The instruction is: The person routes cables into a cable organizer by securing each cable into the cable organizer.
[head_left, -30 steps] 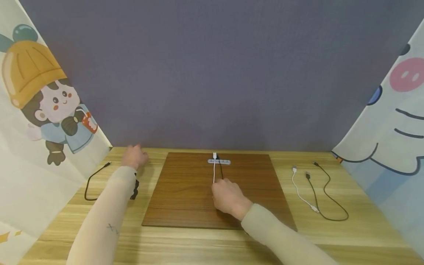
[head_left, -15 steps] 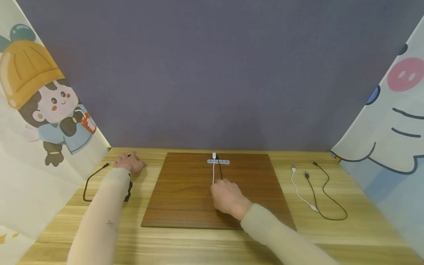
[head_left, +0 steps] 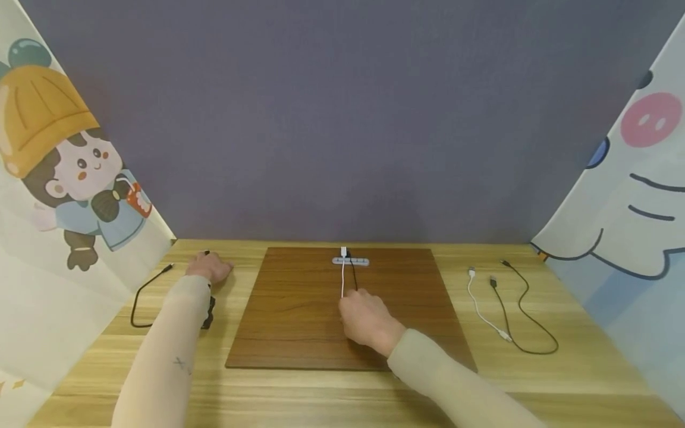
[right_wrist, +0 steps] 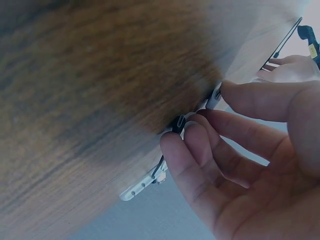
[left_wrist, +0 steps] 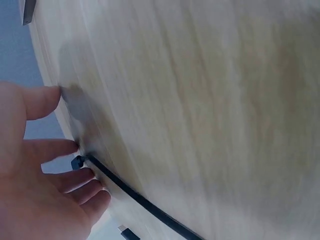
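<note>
**Right hand (head_left: 368, 321) closed on cable ends; left hand (head_left: 211, 268) spread at the counter's (head_left: 278, 392) far edge**

Head view: The counter has a pale, streaked wood-grain surface. On it lies one flat rectangular board (head_left: 299, 321) in darker brown wood grain. One cable holder (head_left: 361, 262), a narrow pale strip with rounded ends, sits near the board's far edge. Two cables run from it to the right hand: one white cable (head_left: 343, 279) and one black cable (head_left: 354, 276). Two more lie at the counter's right: one short white lead (head_left: 481, 312) and one longer, looped black lead (head_left: 535, 321). At the left, one bent black cord (head_left: 136, 297) passes behind the left sleeve (head_left: 160, 356). A grey panel (head_left: 342, 119) of cloth-like texture stands behind.

Left wrist view: The thumb and fingers are well parted and grip nothing. One black plug (left_wrist: 77, 162) is at the fingertips; whether they touch it cannot be told. A second plug with a metal tip (left_wrist: 129, 233) lies below the hand.

Right wrist view: The fingers are curled, almost closed against the thumb. They hold two connectors: one black connector (right_wrist: 178, 123) with an oval opening, and one pale connector (right_wrist: 213, 99) beside the thumb tip.
</note>
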{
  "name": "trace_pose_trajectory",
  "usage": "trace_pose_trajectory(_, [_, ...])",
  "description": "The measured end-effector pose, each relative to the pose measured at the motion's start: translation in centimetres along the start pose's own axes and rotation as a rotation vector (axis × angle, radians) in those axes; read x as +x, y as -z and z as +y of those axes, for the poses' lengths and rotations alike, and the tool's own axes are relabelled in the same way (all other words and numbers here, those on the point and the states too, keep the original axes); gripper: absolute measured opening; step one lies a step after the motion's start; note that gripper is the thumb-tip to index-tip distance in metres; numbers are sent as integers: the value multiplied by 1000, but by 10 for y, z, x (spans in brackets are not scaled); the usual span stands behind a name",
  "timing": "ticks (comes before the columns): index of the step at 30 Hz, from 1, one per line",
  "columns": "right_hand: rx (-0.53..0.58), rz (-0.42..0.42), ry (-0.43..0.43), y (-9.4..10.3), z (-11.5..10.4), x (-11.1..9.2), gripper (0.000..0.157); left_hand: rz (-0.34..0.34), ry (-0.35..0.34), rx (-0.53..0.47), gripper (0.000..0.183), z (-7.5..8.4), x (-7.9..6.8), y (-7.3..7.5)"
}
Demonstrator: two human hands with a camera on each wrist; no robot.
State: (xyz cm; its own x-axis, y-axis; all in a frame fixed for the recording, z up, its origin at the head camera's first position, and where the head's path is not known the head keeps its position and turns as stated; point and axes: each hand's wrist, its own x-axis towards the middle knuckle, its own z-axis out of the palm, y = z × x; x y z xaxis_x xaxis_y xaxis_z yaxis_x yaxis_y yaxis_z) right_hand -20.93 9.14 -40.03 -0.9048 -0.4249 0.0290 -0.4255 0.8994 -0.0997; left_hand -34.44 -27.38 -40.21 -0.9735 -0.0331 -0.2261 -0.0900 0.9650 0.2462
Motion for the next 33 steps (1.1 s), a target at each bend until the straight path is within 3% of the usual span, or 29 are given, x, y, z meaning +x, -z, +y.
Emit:
trace_pose_trajectory(7, [4, 1, -2, 0, 0, 0, 10, 78, -31, -13, 62, -1, 2, -3])
trace_pose_trajectory(13, [26, 11, -2, 1, 0, -1, 11, 234, -93, -98, 30, 6, 2, 3])
trace_pose_trajectory(16, [38, 14, 0, 1, 1, -1, 11, 271, -101, -130, 16, 14, 0, 8])
trace_pose_trajectory(18, [47, 17, 2, 0, 1, -2, 11, 267, -95, -147, 14, 19, -1, 11])
trace_pose_trajectory(25, [85, 29, 3, -1, 3, -2, 16, 110, -116, -142, 53, 34, -3, 14])
trace_pose_trajectory(28, [93, 43, 13, -1, 4, -2, 15, 76, -130, -136, 54, 39, -5, 15])
trace_pose_trajectory(33, [101, 77, 30, -1, 6, -3, 8, 79, -156, -130, 47, 46, -4, 16])
